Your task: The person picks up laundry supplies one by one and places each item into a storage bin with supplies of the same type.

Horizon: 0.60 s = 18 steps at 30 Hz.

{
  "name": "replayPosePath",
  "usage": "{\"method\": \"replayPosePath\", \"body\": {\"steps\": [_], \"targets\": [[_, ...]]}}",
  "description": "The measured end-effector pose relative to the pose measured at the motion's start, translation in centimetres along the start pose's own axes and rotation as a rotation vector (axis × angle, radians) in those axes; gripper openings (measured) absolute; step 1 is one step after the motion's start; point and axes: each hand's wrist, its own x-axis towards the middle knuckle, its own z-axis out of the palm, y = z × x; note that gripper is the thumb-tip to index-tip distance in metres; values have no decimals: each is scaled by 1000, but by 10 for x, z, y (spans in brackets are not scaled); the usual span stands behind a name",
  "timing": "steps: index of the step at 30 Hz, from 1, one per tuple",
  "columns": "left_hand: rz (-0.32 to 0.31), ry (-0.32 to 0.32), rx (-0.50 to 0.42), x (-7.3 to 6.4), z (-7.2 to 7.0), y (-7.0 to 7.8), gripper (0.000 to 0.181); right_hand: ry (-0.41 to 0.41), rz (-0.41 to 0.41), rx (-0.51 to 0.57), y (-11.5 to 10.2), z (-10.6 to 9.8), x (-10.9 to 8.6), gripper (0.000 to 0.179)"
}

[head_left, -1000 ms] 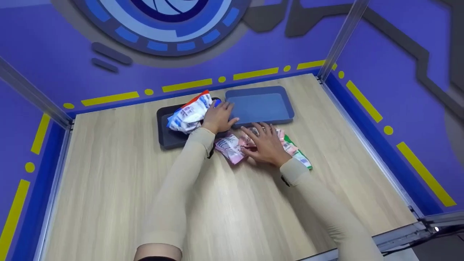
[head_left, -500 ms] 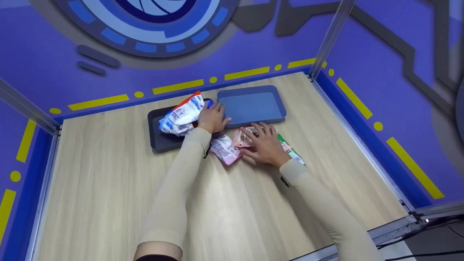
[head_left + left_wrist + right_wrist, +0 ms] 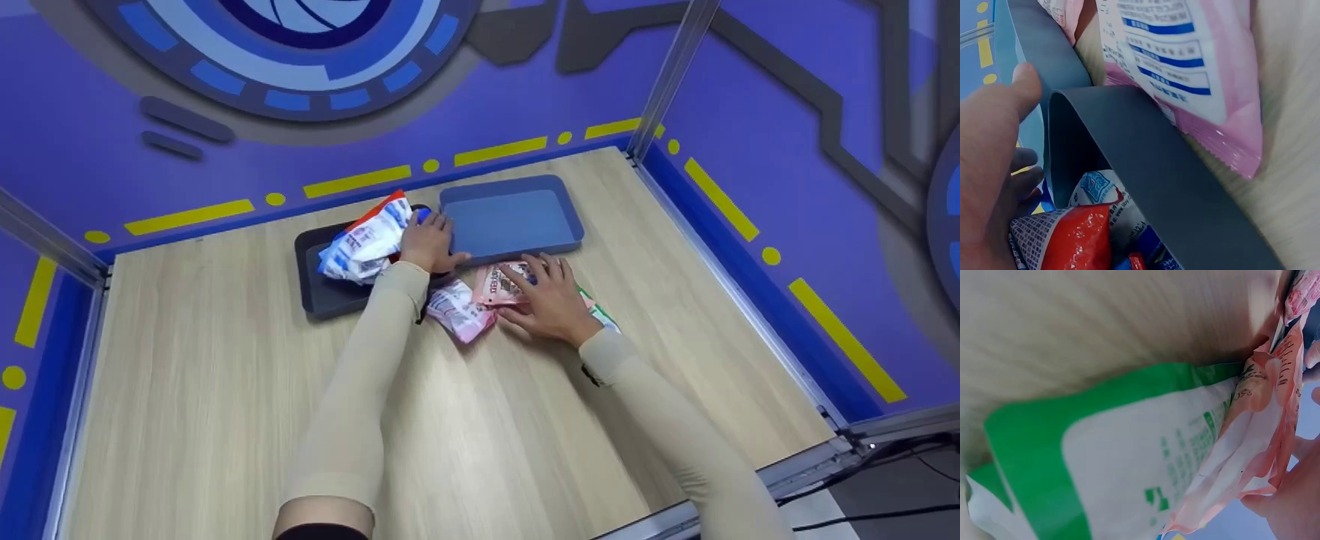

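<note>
My left hand [image 3: 426, 241] lies over the right end of the black tray [image 3: 336, 305], its thumb stretched toward the blue-grey tray. Beside its palm, a red and grey packet [image 3: 1081, 239] sits among other packets in the black tray. A large white and blue bag with a red edge [image 3: 367, 244] rises above that tray. My right hand [image 3: 556, 300] rests with spread fingers on a pink printed bag [image 3: 491, 285], its thumb at the bag's near edge. Partly under this hand lies a green and white bag [image 3: 1145, 439]. A pink and white bag [image 3: 459, 309] lies between the hands.
The blue-grey tray [image 3: 512, 221] stands to the right of the black one, near the back wall. Purple printed walls with metal edge posts [image 3: 667, 82] enclose the wooden tabletop [image 3: 225, 405]. Cables [image 3: 885, 459] hang beyond the near right corner.
The whole head view has shifted, so the trays appear farther left. My right hand has slid right across the pink bag, baring more of its left part. My left hand stays over the black tray.
</note>
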Motion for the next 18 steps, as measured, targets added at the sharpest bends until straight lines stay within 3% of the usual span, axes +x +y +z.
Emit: {"method": "replayPosePath", "body": {"steps": [6,18], "targets": [[-26,12,-30,-1,-2,2,79,-15,22,1,2,0,-2,83],[-51,-8,12,-3,-2,5,93,-74,57,8,3,2,-3,82]]}}
